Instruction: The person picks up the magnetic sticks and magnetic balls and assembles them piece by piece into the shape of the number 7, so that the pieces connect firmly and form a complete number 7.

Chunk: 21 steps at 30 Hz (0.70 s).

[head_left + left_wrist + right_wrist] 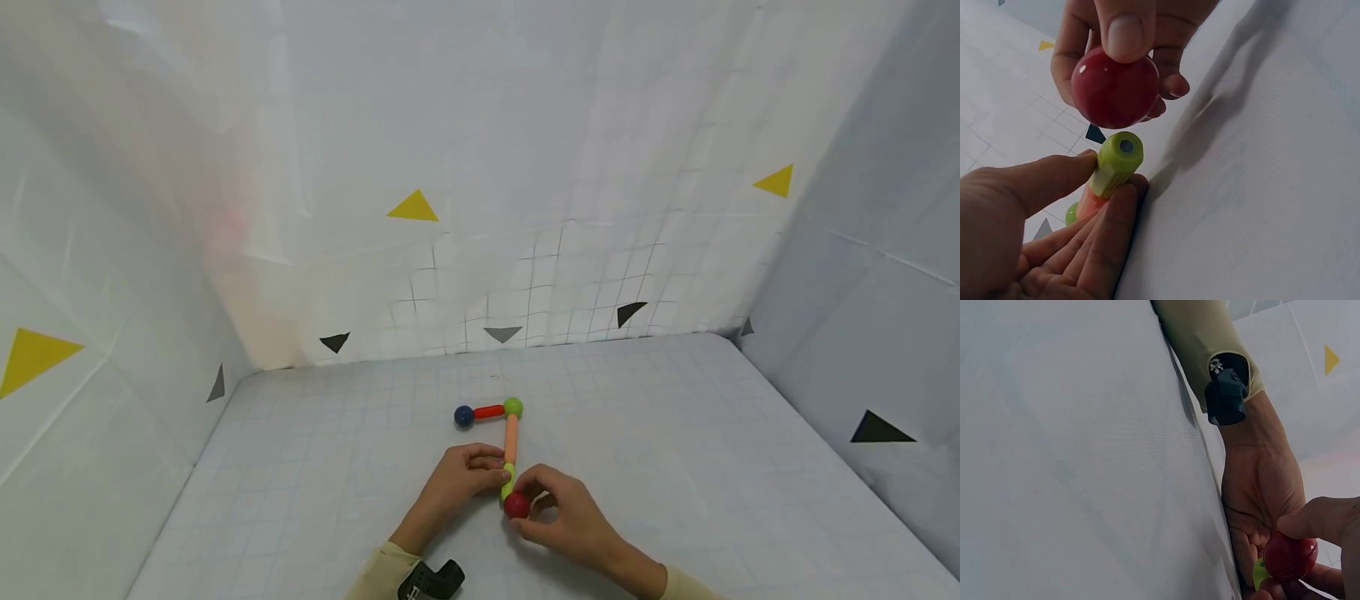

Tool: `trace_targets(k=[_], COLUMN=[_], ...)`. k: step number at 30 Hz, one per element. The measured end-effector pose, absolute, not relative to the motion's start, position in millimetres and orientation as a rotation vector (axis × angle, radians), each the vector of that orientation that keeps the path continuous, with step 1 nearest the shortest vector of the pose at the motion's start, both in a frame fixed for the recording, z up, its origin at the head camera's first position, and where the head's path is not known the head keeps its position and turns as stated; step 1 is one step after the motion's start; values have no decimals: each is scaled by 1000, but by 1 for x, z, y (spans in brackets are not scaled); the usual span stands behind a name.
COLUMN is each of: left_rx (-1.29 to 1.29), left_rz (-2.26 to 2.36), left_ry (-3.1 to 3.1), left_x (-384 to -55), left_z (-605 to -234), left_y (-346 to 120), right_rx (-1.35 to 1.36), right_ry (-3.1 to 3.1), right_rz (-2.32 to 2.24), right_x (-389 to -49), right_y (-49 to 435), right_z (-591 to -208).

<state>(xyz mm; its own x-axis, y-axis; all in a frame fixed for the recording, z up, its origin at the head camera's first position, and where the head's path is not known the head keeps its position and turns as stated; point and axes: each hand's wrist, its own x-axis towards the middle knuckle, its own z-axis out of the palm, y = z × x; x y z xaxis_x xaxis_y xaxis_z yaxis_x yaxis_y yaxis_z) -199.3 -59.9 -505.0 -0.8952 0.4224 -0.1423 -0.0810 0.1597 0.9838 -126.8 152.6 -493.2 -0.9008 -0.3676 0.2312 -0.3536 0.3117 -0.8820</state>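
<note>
My left hand (pixel 462 483) pinches a yellow-green magnetic rod (pixel 1117 164) between thumb and fingers, low over the table. Its near end, with a small grey disc in it, points at the red ball (pixel 1115 87). That ball is held between thumb and fingertips of my right hand (pixel 566 515), right at the rod's end. Beyond the yellow-green rod an orange rod (pixel 512 438) runs in line to a green ball (pixel 513 407). From there a red rod (pixel 490 412) leads left to a dark blue ball (pixel 464 416).
The pieces lie on a white sheet-covered table (pixel 660 450) with a faint grid. White sheet walls with yellow and black triangles rise at the back and both sides. A dark wrist camera (pixel 431 580) sits at the left sleeve.
</note>
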Motion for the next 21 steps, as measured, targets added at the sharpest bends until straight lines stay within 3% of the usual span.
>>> trace_targets(k=[21], left_rx=[351], left_rz=[1789], left_ry=[2066], left_x=[-200], left_z=[-506], left_y=[-60], right_rx=[-762], right_ry=[2582], right_rz=[-1618], right_x=[-127], right_y=[149], right_z=[-505])
